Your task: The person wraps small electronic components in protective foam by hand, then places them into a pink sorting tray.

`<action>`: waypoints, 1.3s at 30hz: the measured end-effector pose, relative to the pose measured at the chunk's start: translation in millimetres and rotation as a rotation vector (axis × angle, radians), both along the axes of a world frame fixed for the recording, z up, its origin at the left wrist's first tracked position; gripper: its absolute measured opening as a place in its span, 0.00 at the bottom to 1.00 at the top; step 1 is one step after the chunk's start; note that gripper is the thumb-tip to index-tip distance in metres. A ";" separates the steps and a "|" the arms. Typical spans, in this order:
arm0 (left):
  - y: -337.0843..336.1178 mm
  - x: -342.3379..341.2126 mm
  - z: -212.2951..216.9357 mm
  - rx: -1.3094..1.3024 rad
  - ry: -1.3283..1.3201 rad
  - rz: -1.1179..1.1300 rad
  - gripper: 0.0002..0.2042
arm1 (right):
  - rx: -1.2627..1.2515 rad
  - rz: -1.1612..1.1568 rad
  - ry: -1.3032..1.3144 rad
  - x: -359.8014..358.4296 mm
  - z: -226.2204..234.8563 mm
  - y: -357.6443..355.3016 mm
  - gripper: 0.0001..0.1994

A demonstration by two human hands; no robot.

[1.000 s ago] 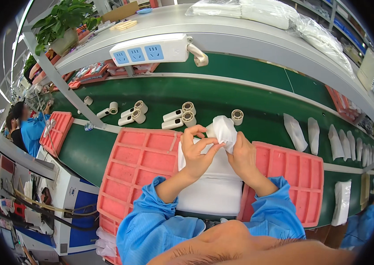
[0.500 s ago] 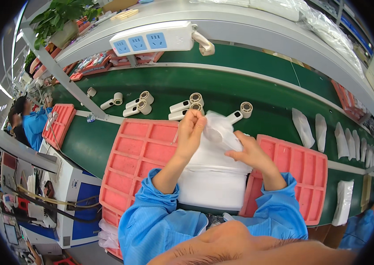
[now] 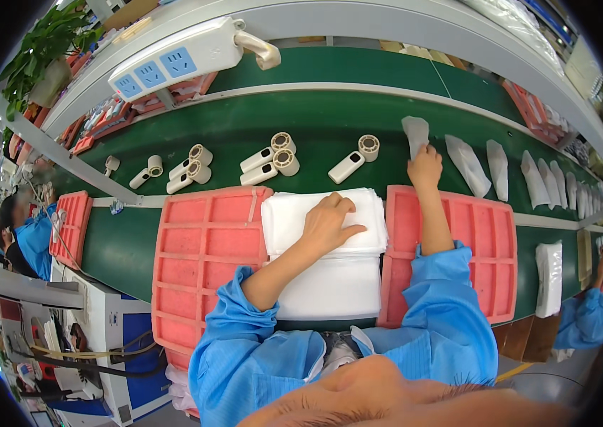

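My right hand point(image 3: 425, 169) reaches forward and grips the near end of a handheld fan in a frosted white bag point(image 3: 415, 133), which lies on the green work surface. My left hand point(image 3: 329, 222) rests on a stack of thin white bags point(image 3: 287, 213), thumb apart from the fingers, holding nothing. Another white stack point(image 3: 331, 288) sits nearer to me. Beyond the bags lie several bare cream-coloured handheld fans with round heads, the closest being a single fan point(image 3: 348, 166). A row of bagged fans point(image 3: 469, 167) extends away to the right.
Pink compartment trays flank the stacks, one on the left point(image 3: 205, 260) and one on the right point(image 3: 483, 249). A white power strip point(image 3: 177, 62) hangs from the grey shelf above. At far right lies a white plastic-wrapped bundle point(image 3: 549, 279). Co-workers in blue sit at both sides.
Both hands were together over the stack with a fan in a white bag. Now the right hand has carried it forward-right onto the green surface; the left has lowered onto the stack. The view has shifted.
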State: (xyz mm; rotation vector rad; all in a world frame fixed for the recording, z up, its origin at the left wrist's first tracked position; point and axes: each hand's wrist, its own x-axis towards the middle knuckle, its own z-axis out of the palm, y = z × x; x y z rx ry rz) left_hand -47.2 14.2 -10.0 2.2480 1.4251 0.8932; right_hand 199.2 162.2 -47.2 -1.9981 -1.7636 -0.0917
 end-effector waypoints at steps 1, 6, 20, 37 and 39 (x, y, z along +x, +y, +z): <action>-3.4 -1.9 -0.9 0.006 0.063 0.013 0.11 | 0.127 0.018 0.004 -11.7 5.1 -1.9 0.26; 3.6 15.4 -8.4 0.034 0.063 -0.070 0.12 | 0.117 0.388 0.555 -18.1 -50.5 53.1 0.30; 9.9 28.9 -11.2 -0.026 -0.006 -0.036 0.07 | -0.140 0.656 0.706 -49.8 17.9 -14.6 0.31; 3.8 -21.6 38.7 -0.385 -0.978 0.007 0.05 | -0.013 1.074 0.872 -7.8 136.1 -99.3 0.29; -3.2 -22.4 46.8 -0.320 -1.054 0.014 0.05 | 0.013 1.144 0.791 -38.0 124.0 -96.7 0.29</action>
